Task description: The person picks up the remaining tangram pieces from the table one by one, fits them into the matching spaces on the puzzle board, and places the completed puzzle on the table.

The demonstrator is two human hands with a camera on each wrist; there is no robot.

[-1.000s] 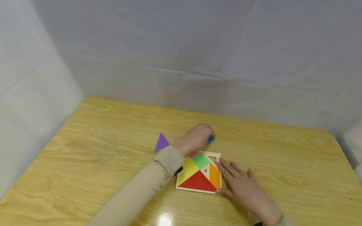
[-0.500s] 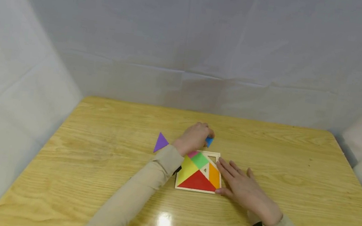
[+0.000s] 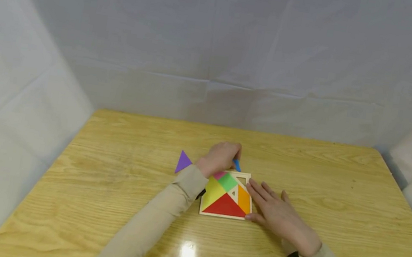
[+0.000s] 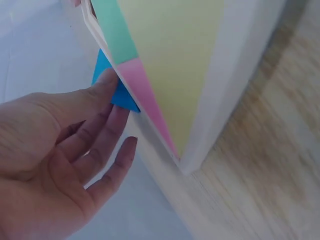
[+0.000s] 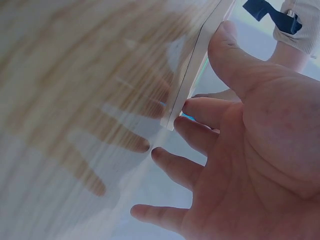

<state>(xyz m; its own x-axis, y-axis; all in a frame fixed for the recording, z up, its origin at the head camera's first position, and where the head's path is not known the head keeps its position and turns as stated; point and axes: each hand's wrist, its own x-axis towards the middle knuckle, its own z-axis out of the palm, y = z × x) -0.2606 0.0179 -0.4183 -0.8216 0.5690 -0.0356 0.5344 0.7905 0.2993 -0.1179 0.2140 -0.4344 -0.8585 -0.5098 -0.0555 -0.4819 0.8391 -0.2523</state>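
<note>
My left hand (image 3: 222,156) pinches a blue tangram triangle (image 4: 125,97) between thumb and fingers, just beyond the far edge of a wooden tangram tray (image 3: 225,216). In the tray lie red (image 3: 226,206), yellow (image 3: 213,193), green (image 3: 228,182), orange (image 3: 244,200) and pink (image 3: 219,174) pieces. Bare wood shows in a small triangular space near its middle and in the far right corner. My right hand (image 3: 277,213) rests at the tray's right edge with fingers extended; in the right wrist view its thumb and fingertips touch the side.
A purple triangle (image 3: 183,162) lies on the wooden table (image 3: 115,186) to the left of the tray, close to my left wrist. White sheeting (image 3: 217,51) hangs behind the table and along both sides.
The blue triangle has turned in my left fingers and come slightly nearer the tray's far edge. My right hand and the tray stay almost where they were.
</note>
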